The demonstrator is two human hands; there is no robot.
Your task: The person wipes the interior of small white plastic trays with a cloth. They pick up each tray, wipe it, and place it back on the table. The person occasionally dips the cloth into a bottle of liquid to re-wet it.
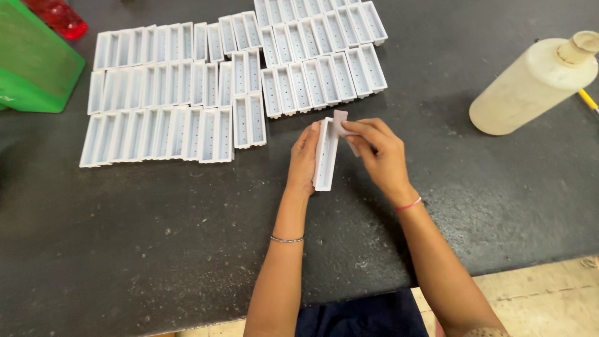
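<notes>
Both forearms come in from the bottom centre of the frame, over a dark table (156, 249). Left hand (304, 159) grasps a long white tray (326, 156), thumb side against its left wall, fingers curled behind it; the tray stands on its long edge, tilted a bit, at centre frame. Right hand (377, 153) sits just right of the tray, fingertips (349, 126) pinching a small pale piece (340, 122) at the tray's top end. Piece touches the tray's upper corner. Thin bangle on left wrist, red thread on right wrist.

Farther up, rows of white trays (187, 106) lie flat, side by side, upper left to upper centre, open sides up. Cream plastic bottle (530, 84) lies tilted at upper right, well apart from the hands. Green box (31, 62) at the upper left edge, red object (59, 15) behind it.
</notes>
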